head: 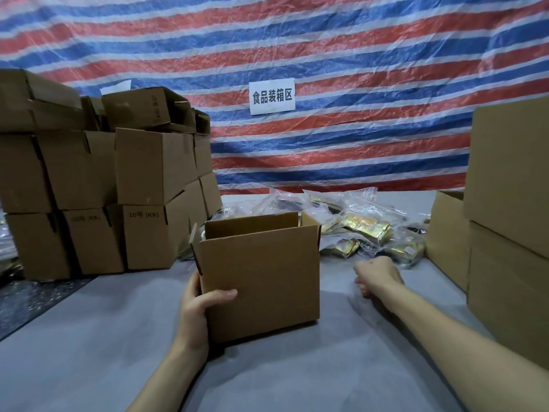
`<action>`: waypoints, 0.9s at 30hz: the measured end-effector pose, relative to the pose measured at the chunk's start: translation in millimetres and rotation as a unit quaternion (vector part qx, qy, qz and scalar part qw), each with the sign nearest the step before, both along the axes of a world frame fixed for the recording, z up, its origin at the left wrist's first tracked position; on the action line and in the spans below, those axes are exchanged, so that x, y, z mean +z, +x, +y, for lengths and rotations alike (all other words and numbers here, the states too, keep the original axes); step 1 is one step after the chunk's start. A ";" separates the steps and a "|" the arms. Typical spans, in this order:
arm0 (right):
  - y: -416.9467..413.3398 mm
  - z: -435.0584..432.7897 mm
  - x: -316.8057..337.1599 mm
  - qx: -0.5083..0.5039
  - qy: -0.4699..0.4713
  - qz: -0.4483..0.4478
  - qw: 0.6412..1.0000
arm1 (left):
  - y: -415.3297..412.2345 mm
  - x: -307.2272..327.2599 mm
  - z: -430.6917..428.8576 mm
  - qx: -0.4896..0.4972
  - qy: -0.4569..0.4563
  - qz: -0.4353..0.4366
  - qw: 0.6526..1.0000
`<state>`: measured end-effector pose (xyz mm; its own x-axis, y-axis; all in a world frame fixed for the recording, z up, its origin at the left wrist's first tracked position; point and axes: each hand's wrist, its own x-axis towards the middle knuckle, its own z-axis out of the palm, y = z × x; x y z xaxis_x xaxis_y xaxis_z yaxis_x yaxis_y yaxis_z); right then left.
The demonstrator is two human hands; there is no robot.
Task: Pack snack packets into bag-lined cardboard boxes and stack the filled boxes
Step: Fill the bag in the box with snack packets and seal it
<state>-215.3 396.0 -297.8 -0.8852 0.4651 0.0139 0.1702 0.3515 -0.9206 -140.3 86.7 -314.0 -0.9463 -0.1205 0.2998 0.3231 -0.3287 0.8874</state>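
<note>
Gripping the open cardboard box (pixel 261 272) at frame centre by its left edge with the left hand (pixel 196 307), curling the right hand (pixel 377 275), on what cannot tell, near snack packets (pixel 365 227) right of centre, risking tipping from one-sided hold.

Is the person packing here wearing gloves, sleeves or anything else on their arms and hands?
No gloves: the left hand and the right hand are both bare, with no ring, watch or wristband showing. The left forearm and right forearm are uncovered too, and no sleeve comes into view before the picture's edge.
</note>
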 end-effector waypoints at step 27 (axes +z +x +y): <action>-51.3 -51.2 70.2 0.288 -0.397 0.149 0.859 | -2.7 3.6 2.0 -0.047 -0.079 -0.031 0.995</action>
<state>-266.6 344.8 -227.5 -0.9837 -0.0818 0.1604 -0.1055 -0.4598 -0.8817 -143.0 88.7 -310.4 -0.9686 0.0134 0.2484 0.2401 -0.2103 0.9477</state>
